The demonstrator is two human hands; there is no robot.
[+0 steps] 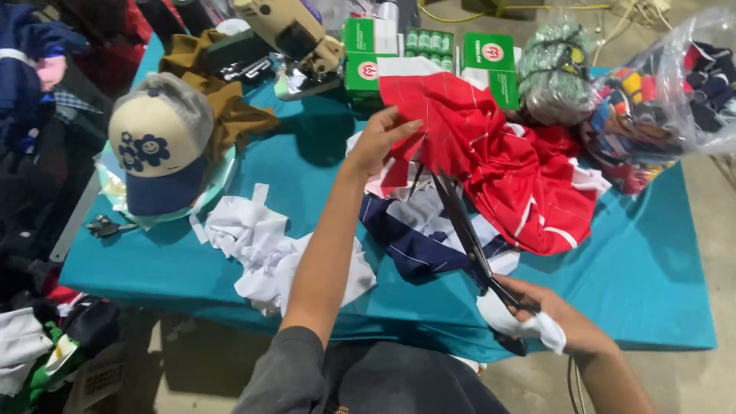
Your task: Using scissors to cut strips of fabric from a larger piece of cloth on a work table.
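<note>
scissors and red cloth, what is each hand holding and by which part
The right hand holds the black scissors by the handles, wrapped in white cloth. The left hand pinches the red striped fabric at its top edge.

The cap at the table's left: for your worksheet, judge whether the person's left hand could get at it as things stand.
Probably yes, but not at once: the left hand grips red cloth and must let go; only flat white scraps lie before the cap.

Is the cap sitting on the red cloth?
No, the cap rests at the teal table's left end, apart from the red cloth.
</note>
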